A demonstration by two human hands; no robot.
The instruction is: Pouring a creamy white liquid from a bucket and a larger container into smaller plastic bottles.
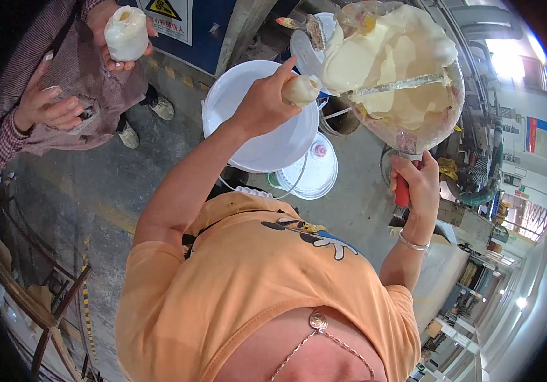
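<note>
My left hand [262, 105] is closed around a small cream-coated bottle-shaped piece [300, 91] with a hole in its end. It is held above a large white bucket [229, 143]. My right hand [421, 180] grips the red handle of a scraper [402, 192]. The scraper's blade lies against the near rim of a wide basin [455, 111] coated with thick cream-coloured paste [407, 51]. A flat paste-smeared strip [400, 84] spans the basin. The bottle-shaped piece is close to the basin's left edge, and I cannot tell whether they touch.
At the left, another person's hand [109, 32] holds a similar cream piece [126, 35]; their other hand [50, 107] is open. A white lid [315, 169] lies beside the bucket. A smeared brush [315, 32] rests behind. Machinery stands at the right, metal frames [50, 318] at lower left.
</note>
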